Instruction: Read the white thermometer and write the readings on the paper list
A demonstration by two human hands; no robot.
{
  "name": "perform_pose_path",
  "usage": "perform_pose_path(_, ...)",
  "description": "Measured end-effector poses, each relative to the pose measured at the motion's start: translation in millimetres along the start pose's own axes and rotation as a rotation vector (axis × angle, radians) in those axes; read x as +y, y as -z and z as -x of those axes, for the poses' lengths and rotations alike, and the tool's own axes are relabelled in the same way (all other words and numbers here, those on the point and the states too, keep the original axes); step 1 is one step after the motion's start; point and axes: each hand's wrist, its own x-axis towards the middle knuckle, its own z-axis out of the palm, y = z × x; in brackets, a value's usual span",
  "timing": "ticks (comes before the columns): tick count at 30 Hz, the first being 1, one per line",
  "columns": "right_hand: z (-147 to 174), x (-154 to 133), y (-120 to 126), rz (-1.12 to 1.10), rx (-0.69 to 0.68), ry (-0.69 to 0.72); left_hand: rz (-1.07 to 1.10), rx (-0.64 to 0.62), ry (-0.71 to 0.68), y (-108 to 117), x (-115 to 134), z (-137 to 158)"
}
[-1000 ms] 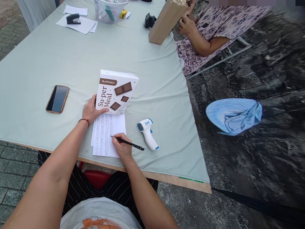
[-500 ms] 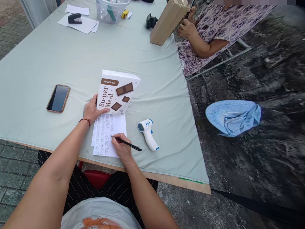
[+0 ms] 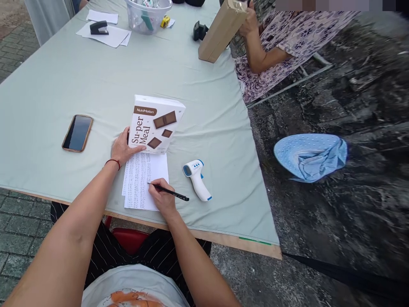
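Observation:
My left hand (image 3: 123,146) grips the lower left of a white box (image 3: 172,125) printed "Su-per Meal", thumb on its front; the other fingers are partly hidden behind it. The box stands tilted at the top of some paper sheets (image 3: 159,164), covering their upper end. Handwritten lines fill much of the top sheet. In my right hand (image 3: 163,199) is a black pen (image 3: 174,193), pinched between the fingers, its tip at the written part of the sheet. A white and blue infrared thermometer (image 3: 198,183) lies to the right of that hand.
Left of the box lies a phone (image 3: 77,133). Farther back are a stapler (image 3: 99,28) on papers, a clear plastic tub (image 3: 132,19) and a tall cardboard box (image 3: 219,36). Another person's arm (image 3: 258,57) is beyond the right edge. A blue hat (image 3: 286,153) lies on the ground.
The view has shifted slightly. The other person's hand and forearm have moved up beside the cardboard box. My hands keep the same holds, with the pen tip still on the sheet.

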Motion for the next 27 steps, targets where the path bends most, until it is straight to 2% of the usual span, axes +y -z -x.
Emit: perform_pose_path(27,-0.4,-0.5,0.2,-0.003,0.016,-0.018,0.010,0.011,-0.019,0.2,-0.1,0.2)
